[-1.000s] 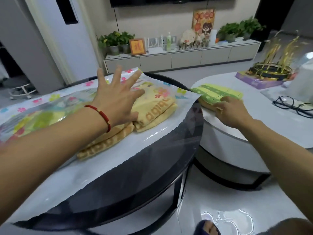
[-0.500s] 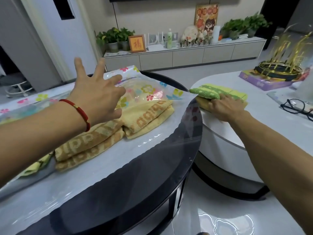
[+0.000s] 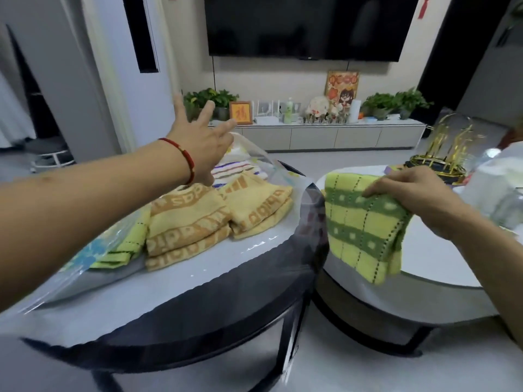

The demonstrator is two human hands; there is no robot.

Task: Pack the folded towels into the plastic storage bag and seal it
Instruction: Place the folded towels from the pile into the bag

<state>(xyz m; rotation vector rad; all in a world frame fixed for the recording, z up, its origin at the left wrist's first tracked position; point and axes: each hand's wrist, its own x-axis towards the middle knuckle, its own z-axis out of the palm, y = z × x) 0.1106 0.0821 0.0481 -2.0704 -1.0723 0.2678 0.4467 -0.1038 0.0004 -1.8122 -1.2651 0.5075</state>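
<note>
Your right hand lifts a green towel while your left hand spreads above the bag.

Your right hand [image 3: 410,190], at centre right of the frame, pinches the top edge of a folded yellow-green checked towel [image 3: 362,224], which hangs clear of the white round table [image 3: 435,250] beneath it. Your left hand [image 3: 201,142], wearing a red cord bracelet [image 3: 184,157], is raised in the upper middle with fingers spread, holding nothing. Below it, two folded yellow-and-tan lettered towels [image 3: 215,219] lie side by side in the clear plastic storage bag [image 3: 93,267] on the dark glass round table [image 3: 226,315], a striped white towel [image 3: 235,171] behind them and another green checked towel [image 3: 124,247] at their left.
</note>
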